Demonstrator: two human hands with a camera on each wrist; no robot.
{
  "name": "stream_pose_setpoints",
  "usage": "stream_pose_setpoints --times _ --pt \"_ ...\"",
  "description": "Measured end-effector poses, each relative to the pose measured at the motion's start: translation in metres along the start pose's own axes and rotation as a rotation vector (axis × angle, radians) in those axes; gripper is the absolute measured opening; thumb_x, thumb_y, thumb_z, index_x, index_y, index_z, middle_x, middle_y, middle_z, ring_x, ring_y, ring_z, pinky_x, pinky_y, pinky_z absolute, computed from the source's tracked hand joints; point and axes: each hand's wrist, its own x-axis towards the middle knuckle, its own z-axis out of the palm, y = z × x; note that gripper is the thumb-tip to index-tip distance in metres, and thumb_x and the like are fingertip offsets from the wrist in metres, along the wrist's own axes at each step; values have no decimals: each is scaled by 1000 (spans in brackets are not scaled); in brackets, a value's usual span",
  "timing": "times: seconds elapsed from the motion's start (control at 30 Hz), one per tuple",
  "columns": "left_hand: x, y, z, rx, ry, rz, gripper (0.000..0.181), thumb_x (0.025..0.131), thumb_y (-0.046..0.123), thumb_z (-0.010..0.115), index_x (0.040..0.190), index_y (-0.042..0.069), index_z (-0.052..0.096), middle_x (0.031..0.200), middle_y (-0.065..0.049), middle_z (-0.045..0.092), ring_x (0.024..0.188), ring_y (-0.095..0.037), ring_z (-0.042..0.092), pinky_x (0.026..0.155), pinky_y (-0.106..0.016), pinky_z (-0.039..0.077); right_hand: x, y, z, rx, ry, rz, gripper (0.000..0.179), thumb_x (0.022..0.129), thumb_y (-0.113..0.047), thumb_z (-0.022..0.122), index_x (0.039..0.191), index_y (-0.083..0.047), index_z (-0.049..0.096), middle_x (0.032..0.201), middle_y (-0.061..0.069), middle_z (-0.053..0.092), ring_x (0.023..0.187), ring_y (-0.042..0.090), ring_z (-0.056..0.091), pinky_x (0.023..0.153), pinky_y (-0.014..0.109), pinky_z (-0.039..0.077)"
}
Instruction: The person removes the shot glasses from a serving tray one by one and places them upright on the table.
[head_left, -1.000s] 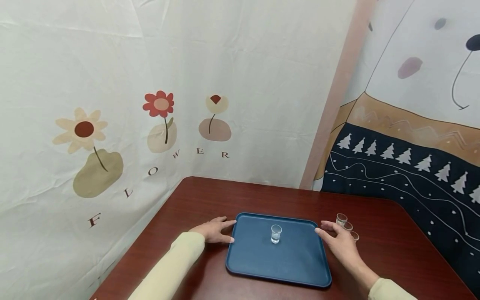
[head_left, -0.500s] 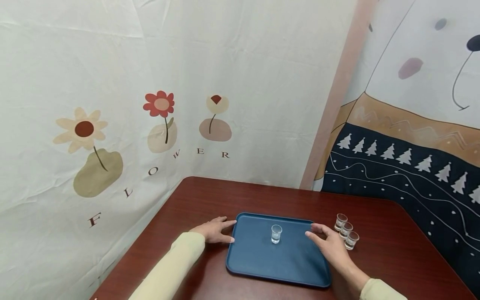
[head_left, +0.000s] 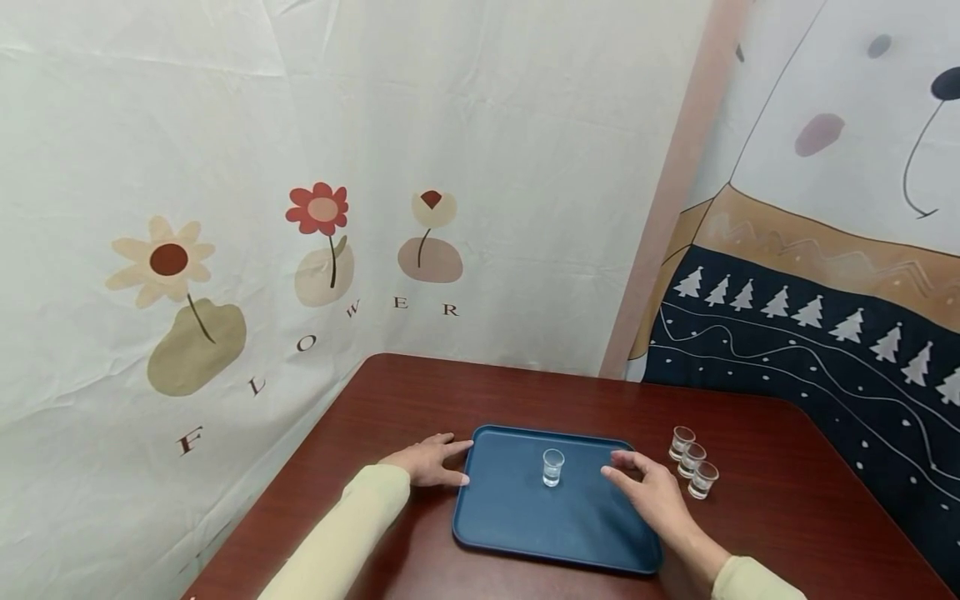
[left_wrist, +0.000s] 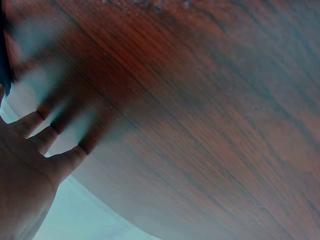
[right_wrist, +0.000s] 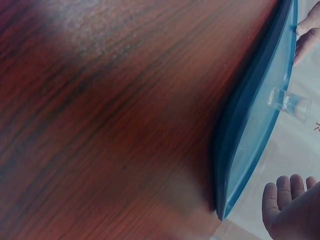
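A blue tray point(head_left: 510, 533) lies on the table with one small clear shot glass point(head_left: 552, 468) standing upright near its middle, some clear liquid or thick base at the bottom. My left hand point(head_left: 427, 461) is at the tray's left edge, thumb and a fingertip at the rim, fingers spread. In the left wrist view the left hand point(left_wrist: 30, 165) shows its fingers spread over the tabletop. My right hand point(head_left: 652, 492) hovers over the tray's right part, to the right of the glass, fingers loosely bent and holding nothing. The right wrist view shows the right hand point(right_wrist: 292, 205) apart from the glass point(right_wrist: 291, 104).
Three more shot glasses point(head_left: 692, 460) stand in a close row on the dark red wooden table point(head_left: 780, 500), right of the tray. A white curtain point(head_left: 525, 167) with printed flowers hangs behind the table, and a dark tree-patterned cloth point(head_left: 750, 350) hangs at the right.
My right hand has moved left, from near the row of glasses to over the tray's right side, uncovering those glasses. The left hand, tray and single glass have stayed in place.
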Motion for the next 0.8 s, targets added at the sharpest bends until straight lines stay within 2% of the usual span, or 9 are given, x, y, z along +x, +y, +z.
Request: stream_pose_setpoints --times 0.33,0.8 --pt "-2 -1 1 -4 2 -2 77 85 57 71 152 30 44 157 -13 33 145 -37 27 107 -62 32 0 -1 2 -2 -2 -4 47 89 -33 76 125 -4 67 115 9 69 104 25 65 80 33 54" --pt "-3 0 0 -3 0 4 77 85 59 70 152 31 43 158 -12 33 145 -37 26 107 -63 31 0 -2 8 11 2 -12 42 88 -30 77 121 -5 70 110 7 71 99 20 66 77 28 53"
